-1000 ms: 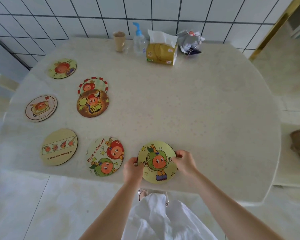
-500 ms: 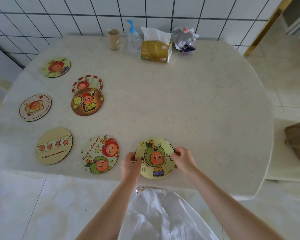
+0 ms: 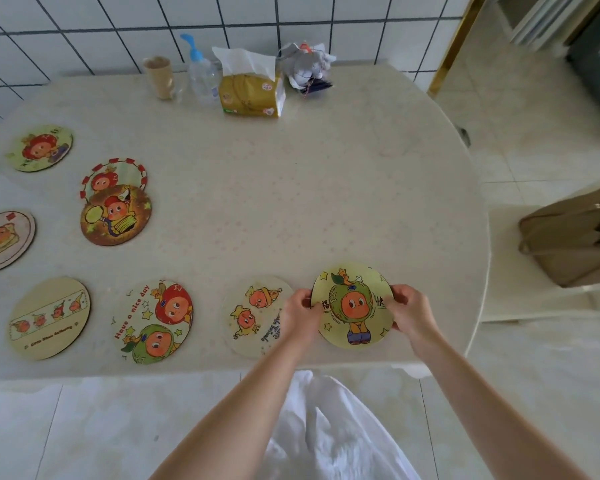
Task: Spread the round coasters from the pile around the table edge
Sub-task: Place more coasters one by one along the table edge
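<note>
Both hands hold a yellow-green round coaster [image 3: 354,306] with a green-hooded figure at the table's near edge. My left hand [image 3: 300,315] pinches its left rim; my right hand [image 3: 409,311] pinches its right rim. Just left of it lies a pale coaster [image 3: 253,315] with two orange figures, partly under my left hand. Further left along the near edge lie the "Have a nice day" coaster [image 3: 153,322] and a tan coaster [image 3: 49,318]. The pile [image 3: 116,214] of two overlapping coasters sits left of centre. Two more coasters [image 3: 40,147] [image 3: 2,240] lie by the left edge.
At the far edge of the cream table [image 3: 326,188] stand a paper cup [image 3: 159,77], a pump bottle [image 3: 201,74], a tissue pack [image 3: 252,88] and a crumpled bag [image 3: 307,69]. A beige bag [image 3: 572,240] rests on a seat to the right.
Both hands have carried the yellow-green coaster to the right along the near edge. That uncovered the pale coaster, which lies where the held one was.
</note>
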{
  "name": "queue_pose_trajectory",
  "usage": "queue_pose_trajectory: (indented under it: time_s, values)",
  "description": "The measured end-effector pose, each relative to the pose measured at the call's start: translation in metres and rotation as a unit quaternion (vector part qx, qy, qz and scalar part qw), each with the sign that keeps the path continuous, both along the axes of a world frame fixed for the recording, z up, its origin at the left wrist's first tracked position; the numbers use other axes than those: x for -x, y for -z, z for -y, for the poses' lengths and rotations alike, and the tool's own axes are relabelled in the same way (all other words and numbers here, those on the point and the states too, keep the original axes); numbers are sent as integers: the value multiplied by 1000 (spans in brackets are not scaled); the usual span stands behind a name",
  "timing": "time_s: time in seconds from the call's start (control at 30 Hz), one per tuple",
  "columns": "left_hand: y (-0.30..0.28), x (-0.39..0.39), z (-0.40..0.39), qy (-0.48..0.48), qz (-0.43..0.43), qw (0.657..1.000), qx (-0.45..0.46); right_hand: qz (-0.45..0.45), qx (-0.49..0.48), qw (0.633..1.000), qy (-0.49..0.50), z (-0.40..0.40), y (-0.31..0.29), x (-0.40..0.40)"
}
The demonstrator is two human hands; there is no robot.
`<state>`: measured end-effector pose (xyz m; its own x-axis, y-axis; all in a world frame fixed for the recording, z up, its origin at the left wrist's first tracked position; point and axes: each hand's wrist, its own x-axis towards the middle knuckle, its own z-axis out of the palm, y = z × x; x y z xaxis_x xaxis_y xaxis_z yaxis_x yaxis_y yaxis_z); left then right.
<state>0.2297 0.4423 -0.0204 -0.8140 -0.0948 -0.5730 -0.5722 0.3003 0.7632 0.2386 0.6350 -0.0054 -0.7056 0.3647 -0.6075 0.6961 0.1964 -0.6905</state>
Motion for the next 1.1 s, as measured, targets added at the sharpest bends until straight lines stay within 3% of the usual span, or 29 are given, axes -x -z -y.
queue_pose_trajectory:
  time_s: [0.2, 0.5, 0.8, 1.1]
  values:
    - [13, 9, -34, 66, -7, 998, 15, 19, -29, 999, 28, -33, 7, -7]
    - [25, 16, -41, 112, -6, 991, 80, 30, -93, 995, -22, -39, 14, 1]
    - [18, 22, -22, 97, -2, 989, 109, 35, -199, 973, -115, -38, 10, 15]
    - [-2, 57, 62, -18, -1, 998, 58, -31, -159, 958, -238, 58, -12, 83]
